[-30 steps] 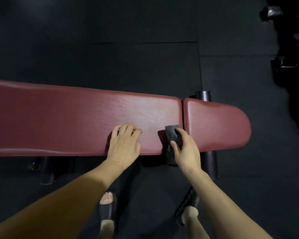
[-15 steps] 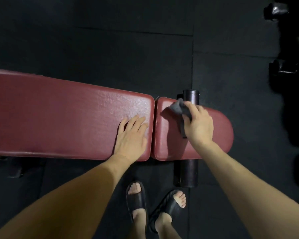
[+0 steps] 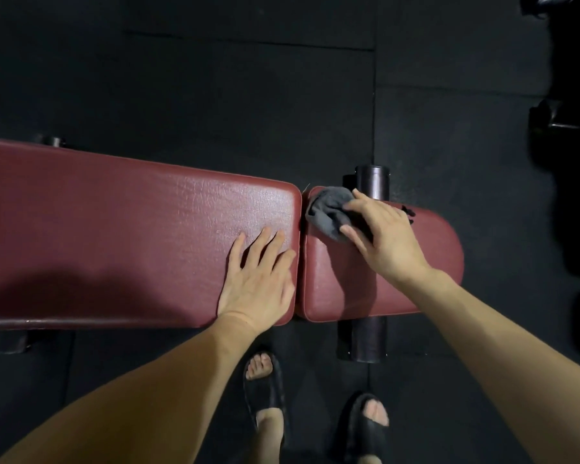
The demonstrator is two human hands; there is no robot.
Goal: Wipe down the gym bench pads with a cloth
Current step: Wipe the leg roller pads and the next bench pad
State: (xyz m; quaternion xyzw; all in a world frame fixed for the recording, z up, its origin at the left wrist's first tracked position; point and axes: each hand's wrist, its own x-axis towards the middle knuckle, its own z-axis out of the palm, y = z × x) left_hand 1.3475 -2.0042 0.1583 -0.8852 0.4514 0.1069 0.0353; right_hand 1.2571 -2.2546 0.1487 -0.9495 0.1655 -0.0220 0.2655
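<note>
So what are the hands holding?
The right hand grips the grey cloth by its near right part, on the short pad. The left hand holds nothing.

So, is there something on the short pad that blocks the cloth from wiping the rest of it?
Nothing visible does. The right hand holds the grey cloth at the far left corner of the short pad, and the remaining surface lies bare. The left hand rests flat on the long pad, across the gap.
</note>
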